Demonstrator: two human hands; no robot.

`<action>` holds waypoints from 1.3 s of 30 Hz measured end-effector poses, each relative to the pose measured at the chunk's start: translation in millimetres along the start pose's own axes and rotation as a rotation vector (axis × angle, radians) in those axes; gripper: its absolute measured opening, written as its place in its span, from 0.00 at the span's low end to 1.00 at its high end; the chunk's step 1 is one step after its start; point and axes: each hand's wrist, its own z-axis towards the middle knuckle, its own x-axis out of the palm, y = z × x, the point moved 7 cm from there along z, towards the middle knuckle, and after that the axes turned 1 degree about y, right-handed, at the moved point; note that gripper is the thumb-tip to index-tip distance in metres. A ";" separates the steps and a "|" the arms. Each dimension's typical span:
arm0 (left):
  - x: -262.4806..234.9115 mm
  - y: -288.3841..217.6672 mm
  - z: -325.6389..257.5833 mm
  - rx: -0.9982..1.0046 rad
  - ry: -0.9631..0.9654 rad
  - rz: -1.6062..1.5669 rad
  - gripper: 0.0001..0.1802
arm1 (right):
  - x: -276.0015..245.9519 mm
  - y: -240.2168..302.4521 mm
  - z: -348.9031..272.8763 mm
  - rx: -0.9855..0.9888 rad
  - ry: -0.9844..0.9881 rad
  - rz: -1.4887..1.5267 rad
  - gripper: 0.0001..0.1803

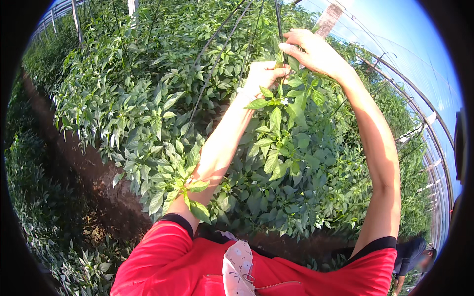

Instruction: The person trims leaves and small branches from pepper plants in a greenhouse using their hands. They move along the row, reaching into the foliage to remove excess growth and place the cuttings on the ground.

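Note:
Both my arms reach forward into tall, leafy pepper-like plants [281, 123] with small white flowers. A dark cord [279, 22] comes down from above to my hands. My left hand [264, 78] is closed low on it, where the cord meets a leafy shoot; its fingertips hide what they grip. Higher and to the right, my right hand [313, 52] is bent over, thumb and fingers closed at the cord. Green leaves [293, 63] stand between the two hands. A leafy shoot [187, 190] lies across my left forearm near the elbow.
More dark strings [217, 61] slant through the foliage left of my hands. A pale post [330, 19] rises behind my right hand. Curved greenhouse frame pipes [419, 113] run along the right. A bare soil path [98, 172] lies at left. Another person [412, 256] bends at lower right.

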 end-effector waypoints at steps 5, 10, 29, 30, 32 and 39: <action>-23.0 -2.8 -11.7 0.138 -0.029 -0.347 0.09 | -28.3 35.0 14.1 -0.046 0.141 0.026 0.21; -30.6 8.2 -11.2 0.229 -0.030 -0.613 0.10 | -78.9 45.4 -4.8 -0.088 -0.432 0.003 0.17; -11.5 102.1 -329.7 0.255 -0.104 0.889 0.20 | 129.4 134.6 -102.4 0.505 0.011 0.994 0.18; -26.3 103.3 -342.0 0.226 -0.170 0.852 0.18 | 158.3 136.7 -101.3 0.517 0.075 1.006 0.19; -44.0 89.5 -345.3 0.072 -0.293 0.827 0.13 | 222.8 141.9 -106.6 0.577 0.308 1.131 0.22; -157.6 87.9 -329.9 0.061 -0.492 0.396 0.25 | 264.6 153.9 -142.1 0.658 0.145 1.381 0.18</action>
